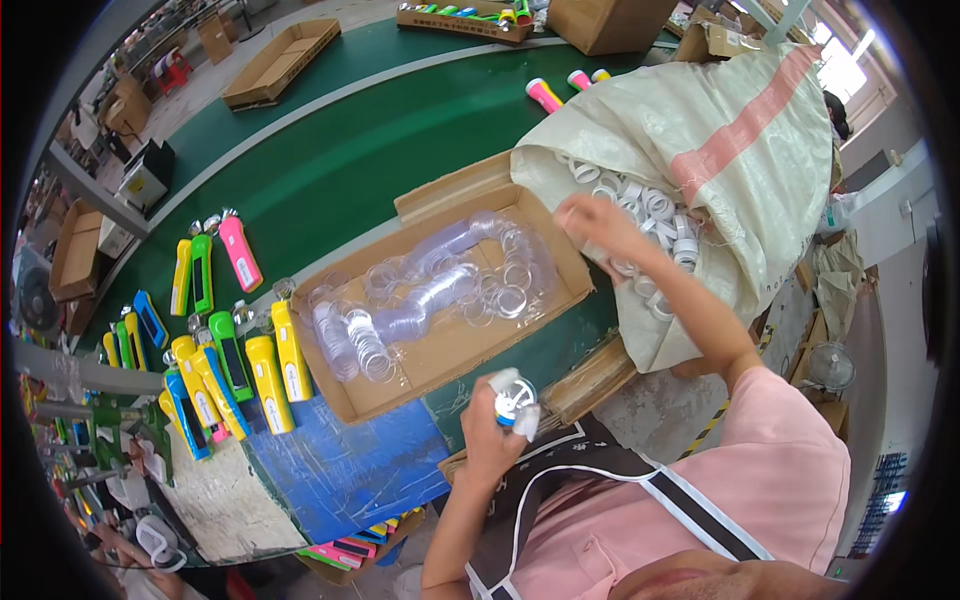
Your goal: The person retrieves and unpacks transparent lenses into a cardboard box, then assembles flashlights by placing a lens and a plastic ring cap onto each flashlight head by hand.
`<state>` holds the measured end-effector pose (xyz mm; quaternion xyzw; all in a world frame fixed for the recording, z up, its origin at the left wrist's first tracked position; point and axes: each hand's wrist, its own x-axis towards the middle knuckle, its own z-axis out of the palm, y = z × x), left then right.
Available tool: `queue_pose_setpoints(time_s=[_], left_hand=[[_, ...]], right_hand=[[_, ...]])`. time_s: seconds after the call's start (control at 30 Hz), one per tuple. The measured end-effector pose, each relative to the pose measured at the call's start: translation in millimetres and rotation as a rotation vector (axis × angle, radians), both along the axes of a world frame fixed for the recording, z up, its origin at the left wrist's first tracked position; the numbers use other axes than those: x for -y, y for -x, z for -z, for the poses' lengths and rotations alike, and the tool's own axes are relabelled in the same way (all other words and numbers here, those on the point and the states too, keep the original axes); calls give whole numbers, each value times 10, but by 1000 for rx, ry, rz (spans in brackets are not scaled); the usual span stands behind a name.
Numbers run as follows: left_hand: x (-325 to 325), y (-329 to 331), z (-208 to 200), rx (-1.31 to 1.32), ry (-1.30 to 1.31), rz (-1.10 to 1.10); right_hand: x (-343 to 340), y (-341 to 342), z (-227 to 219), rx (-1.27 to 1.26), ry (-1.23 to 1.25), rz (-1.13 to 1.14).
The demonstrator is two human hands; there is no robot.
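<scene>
My left hand [484, 432], with white coverings on some fingertips, is wrapped round what looks like a flashlight [516, 398]. Its round white-and-silver head with a bluish rim faces up; the hand hides the rest. My right hand [598, 222] is over the right end of a shallow cardboard box [368, 402], fingers curled together; whatever they hold is hidden. Rows of clear plastic discs [405, 318] lie in that box. Beside the right hand, white plastic rings [655, 205] spill from the mouth of a woven sack [745, 150].
Several yellow, green and blue flashlights [268, 382] stand left of the box, with a pink flashlight [240, 252] behind. A green conveyor belt [330, 165] runs across the back, carrying a cardboard tray [275, 80]. Folded cardboard [595, 385] sits near my apron. A blue sheet [350, 460] covers the table front.
</scene>
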<state>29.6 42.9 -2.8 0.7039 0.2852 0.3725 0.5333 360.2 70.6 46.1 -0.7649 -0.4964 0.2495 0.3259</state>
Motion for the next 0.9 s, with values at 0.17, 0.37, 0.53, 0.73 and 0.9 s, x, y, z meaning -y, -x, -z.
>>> queue_pose_setpoints(time_s=[0.17,0.37,0.53,0.73,0.9], left_hand=[[-107,43,157,304,368,-1],[84,206,-51,542,936,104],[229,216,2,487,978,48],[305,271,-43,343,850,36],[330,316,76,715,1330,122]], right_hand=[[223,-1537,990,1278,135,-92],[140,-307,12,-273,21,47],[584,1250,25,-886,-293,-287],[865,1865,-76,-606,-218,-391],[890,1844,-148,-485,-15,-474]])
